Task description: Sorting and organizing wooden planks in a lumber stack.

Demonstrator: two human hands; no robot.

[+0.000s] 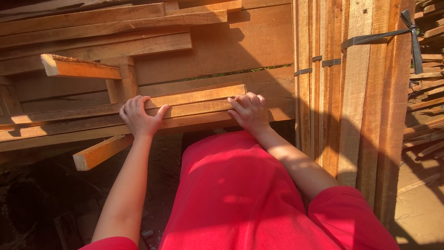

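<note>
While your left hand [137, 116] and right hand [249, 112] curl fingers over the long reddish-brown wooden plank [194, 104] atop the stack, beside the strapped upright board bundle [356, 92], you're gripping; lifting needs even pull.

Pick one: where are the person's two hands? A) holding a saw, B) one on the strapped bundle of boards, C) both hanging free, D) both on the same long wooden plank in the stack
D: the left hand and right hand both grip the edge of one long plank lying across the stack.
</note>
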